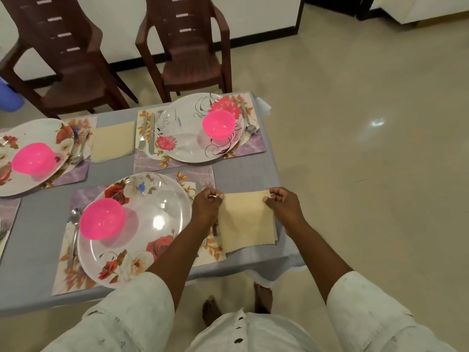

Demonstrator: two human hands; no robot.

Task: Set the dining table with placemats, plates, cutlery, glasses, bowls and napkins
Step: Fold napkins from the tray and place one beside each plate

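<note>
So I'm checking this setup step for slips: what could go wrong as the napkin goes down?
1. Both hands, left and right, pinch the napkin by its far corners close to the table's edge; laid further right, it might overhang and slide off.
2. The left hand sits over the cutlery beside the plate and could nudge it askew.

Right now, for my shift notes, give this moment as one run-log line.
step: placing napkin | left hand: pinches far corner | right hand: pinches other far corner | where: right of near plate
</note>
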